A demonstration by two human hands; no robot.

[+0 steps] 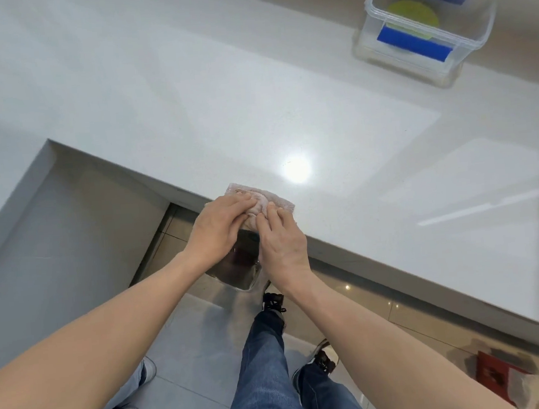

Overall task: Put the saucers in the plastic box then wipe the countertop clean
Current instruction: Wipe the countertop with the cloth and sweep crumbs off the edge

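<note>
While both hands bunch the small pinkish folded cloth (261, 200) at the near edge of the white speckled stone countertop (190, 113), the left hand (220, 226) and right hand (280, 239) pinch it with fingers closed; unwiped surface stretches ahead and rightward toward the clear plastic box (422, 27), well apart, yellow-green saucer (413, 14) already inside.

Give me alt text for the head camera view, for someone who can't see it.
Both hands, left hand and right hand, press a pinkish cloth at the near edge of a white countertop. At far right sits a clear plastic box holding a yellow-green saucer.
</note>
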